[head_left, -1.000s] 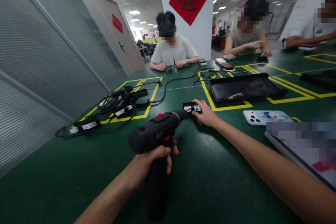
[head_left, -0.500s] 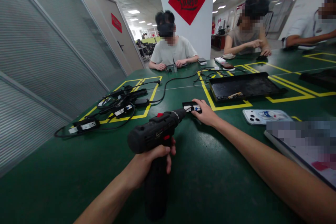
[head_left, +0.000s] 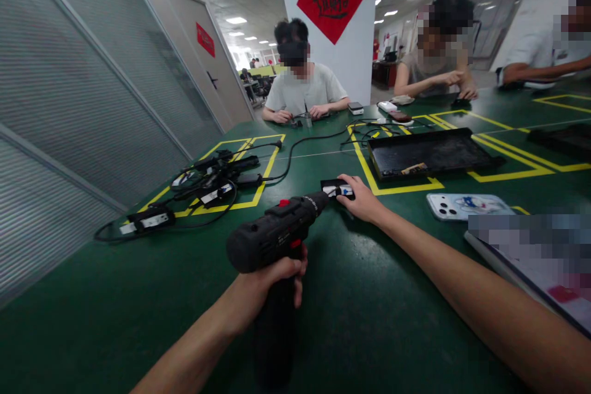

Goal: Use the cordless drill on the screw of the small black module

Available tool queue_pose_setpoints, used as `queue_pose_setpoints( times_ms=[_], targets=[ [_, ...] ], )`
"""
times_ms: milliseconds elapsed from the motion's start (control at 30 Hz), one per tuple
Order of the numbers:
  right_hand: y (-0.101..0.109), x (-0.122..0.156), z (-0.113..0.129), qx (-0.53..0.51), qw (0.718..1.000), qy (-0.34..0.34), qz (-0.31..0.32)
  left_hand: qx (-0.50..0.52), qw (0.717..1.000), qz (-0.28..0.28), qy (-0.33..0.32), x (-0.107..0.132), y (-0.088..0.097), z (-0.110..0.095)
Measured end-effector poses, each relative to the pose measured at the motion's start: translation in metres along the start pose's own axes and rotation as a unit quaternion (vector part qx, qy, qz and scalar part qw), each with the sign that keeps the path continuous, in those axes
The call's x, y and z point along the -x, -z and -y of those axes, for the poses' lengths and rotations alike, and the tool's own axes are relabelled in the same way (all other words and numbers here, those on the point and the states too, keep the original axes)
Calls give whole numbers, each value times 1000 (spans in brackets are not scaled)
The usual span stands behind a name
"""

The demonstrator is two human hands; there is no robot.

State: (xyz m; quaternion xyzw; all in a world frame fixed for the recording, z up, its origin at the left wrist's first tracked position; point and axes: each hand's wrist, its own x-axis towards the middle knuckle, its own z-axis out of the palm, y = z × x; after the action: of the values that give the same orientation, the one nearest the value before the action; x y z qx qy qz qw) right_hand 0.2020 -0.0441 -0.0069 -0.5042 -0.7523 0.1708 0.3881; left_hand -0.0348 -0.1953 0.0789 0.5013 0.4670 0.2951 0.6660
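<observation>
A black cordless drill (head_left: 272, 228) with red buttons fills the middle foreground. My left hand (head_left: 277, 277) is wrapped round its grip, and the chuck points forward and right. Just past the chuck lies a small black box with a white label (head_left: 329, 188), flat on the green table (head_left: 351, 308). My right hand (head_left: 359, 198) grips the box from its right side, thumb and fingers closed on it. The tip of the bit reaches the box's near side; whether it touches cannot be made out.
Black power adapters with cables (head_left: 217, 178) lie in a heap at left. A black tray (head_left: 425, 151) holds a small part at right. Closer are a phone (head_left: 466, 206) and a flat blurred-out item (head_left: 530, 258). Several people sit across the table; one person (head_left: 305, 89) faces me.
The drill and my left hand have shifted very slightly, the drill's rear dipping a little. My right hand and the box stay where they were.
</observation>
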Motion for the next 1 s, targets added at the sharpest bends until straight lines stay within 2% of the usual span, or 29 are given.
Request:
queue_pose_setpoints(
  times_ms=[467, 800, 1000],
  targets=[
    [-2, -1, -2, -5, 1000, 1, -1, -6, 1000, 6, -9, 1, 1, 0],
    [-2, -1, -2, -7, 1000, 5, 0, -4, 1000, 3, 5, 2, -3, -9],
    [-2, -1, -3, -5, 1000, 6, -1, -4, 1000, 5, 2, -2, -1, -6]
  ],
)
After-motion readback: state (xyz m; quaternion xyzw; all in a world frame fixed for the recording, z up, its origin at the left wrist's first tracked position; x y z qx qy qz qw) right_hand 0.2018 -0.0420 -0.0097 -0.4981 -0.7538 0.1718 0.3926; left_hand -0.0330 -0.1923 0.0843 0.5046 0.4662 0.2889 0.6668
